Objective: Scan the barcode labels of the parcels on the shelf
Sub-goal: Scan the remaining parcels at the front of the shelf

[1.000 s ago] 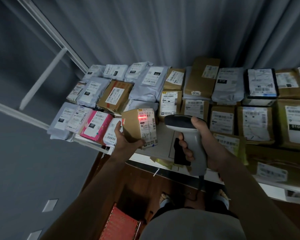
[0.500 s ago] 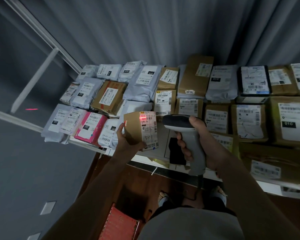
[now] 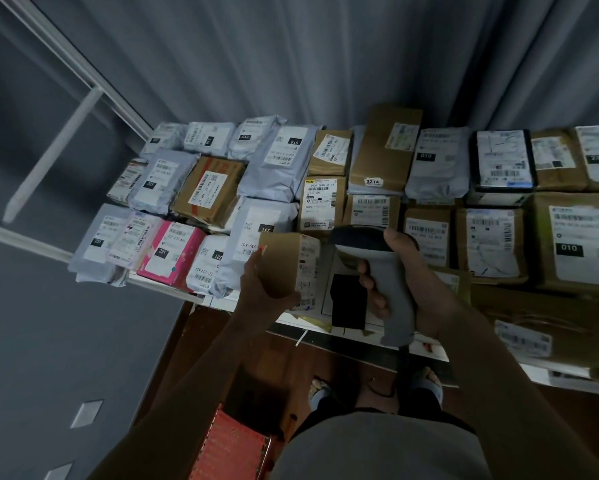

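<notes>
Left hand (image 3: 263,299) grip: closed round a small cardboard parcel (image 3: 286,268), held tilted just above the shelf (image 3: 329,322) front edge, centre frame, white label (image 3: 308,268) facing right. Right hand (image 3: 415,289) grip: wrapped round the grey barcode scanner (image 3: 374,271) handle, head aimed left at that label, close beside it. No red scan line visible on the label; blur hides the barcode. Step in hand, my read: scanning this parcel, or just done. Next: set it down among the rows, pick an unscanned one, e.g. the pink parcel (image 3: 173,254) at left, label turned toward the scanner.
</notes>
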